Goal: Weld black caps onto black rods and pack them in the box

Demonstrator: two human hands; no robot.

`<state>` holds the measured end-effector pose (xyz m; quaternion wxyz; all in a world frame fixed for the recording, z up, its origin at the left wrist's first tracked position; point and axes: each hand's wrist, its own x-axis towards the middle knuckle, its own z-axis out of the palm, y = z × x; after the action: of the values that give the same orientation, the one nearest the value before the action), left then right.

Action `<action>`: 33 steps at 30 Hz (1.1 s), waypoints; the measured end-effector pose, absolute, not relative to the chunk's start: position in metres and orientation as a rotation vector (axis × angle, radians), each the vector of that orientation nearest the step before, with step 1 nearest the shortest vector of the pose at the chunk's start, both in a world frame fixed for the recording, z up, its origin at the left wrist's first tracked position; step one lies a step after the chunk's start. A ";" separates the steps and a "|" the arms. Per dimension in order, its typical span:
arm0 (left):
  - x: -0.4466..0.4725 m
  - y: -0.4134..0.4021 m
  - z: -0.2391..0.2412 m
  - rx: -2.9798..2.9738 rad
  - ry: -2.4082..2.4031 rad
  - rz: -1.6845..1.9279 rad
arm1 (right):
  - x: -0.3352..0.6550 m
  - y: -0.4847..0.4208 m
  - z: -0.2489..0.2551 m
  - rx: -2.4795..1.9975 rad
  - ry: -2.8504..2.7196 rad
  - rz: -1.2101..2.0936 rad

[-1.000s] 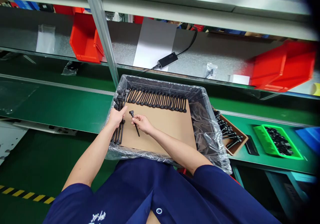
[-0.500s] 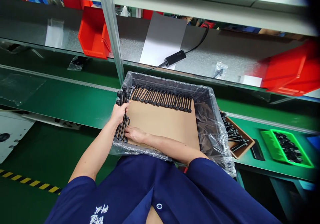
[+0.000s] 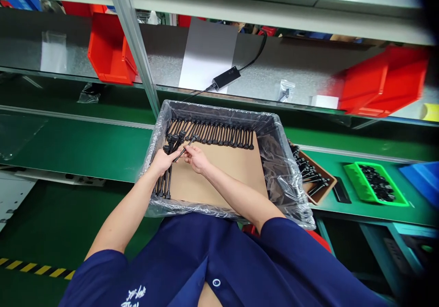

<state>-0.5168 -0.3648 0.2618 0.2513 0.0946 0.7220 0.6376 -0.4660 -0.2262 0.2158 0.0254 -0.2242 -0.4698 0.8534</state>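
My left hand [image 3: 164, 159] is closed round a small bunch of slim black rods with thick round ends [image 3: 175, 137], tilted over the left side of the lined bin. The fingers of my right hand [image 3: 196, 158] pinch one black rod [image 3: 187, 147], whose lower end lies at my left fingertips. Along the bin's far side a row of black rods [image 3: 219, 134] lies side by side on a cardboard sheet [image 3: 219, 174]. More rods [image 3: 164, 188] lie along the left edge, partly hidden under my left hand.
Clear plastic lines the grey bin [image 3: 284, 160]. To its right stand a brown box of rods [image 3: 313, 179], a green tray of small black parts [image 3: 377, 183] and a blue bin [image 3: 421, 181]. Red bins [image 3: 111, 51] and a black adapter [image 3: 226, 78] sit on the shelf behind.
My right hand has risen from the rods at the near left and now pinches a single rod beside my left hand. The bunch in my left hand tilts more to the right.
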 end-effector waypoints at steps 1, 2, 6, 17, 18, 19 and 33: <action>-0.519 -0.365 0.261 0.198 1.997 1.769 | -0.465 -0.226 0.213 -0.799 -1.519 2.608; -0.522 -0.365 0.261 0.126 2.026 1.815 | -0.463 -0.227 0.209 -0.898 -1.627 2.577; -0.529 -0.367 0.263 -0.072 2.038 1.948 | -0.449 -0.246 0.185 -1.089 -2.110 2.552; -0.522 -0.368 0.259 -0.015 1.995 1.862 | -0.446 -0.288 0.172 -0.713 -2.758 2.227; -0.522 -0.368 0.258 -0.002 1.989 1.842 | -0.446 -0.284 0.174 -0.701 -2.770 2.239; -0.522 -0.369 0.256 0.013 1.982 1.823 | -0.446 -0.280 0.176 -0.706 -2.756 2.255; -0.518 -0.365 0.259 0.113 1.930 1.746 | -0.461 -0.217 0.211 -0.493 -1.791 2.359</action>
<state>-0.5179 -0.3647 0.2587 0.2651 0.0417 0.7145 0.6461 -0.4608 -0.2165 0.2105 0.0695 -0.1638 -0.5950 0.7838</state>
